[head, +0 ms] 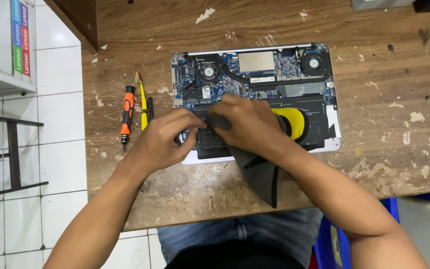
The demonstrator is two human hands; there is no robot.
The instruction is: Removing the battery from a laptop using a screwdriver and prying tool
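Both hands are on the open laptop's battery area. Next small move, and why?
Probably lift the grey cloth back off the battery. The right hand presses it over the black pack while the left hand pinches at the pack's left edge, so the cloth hides much of the spot being worked on in the laptop.

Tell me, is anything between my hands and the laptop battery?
Nothing visible. Both the left hand and the right hand rest directly on the black battery of the opened laptop. A grey cloth lies under the right wrist.
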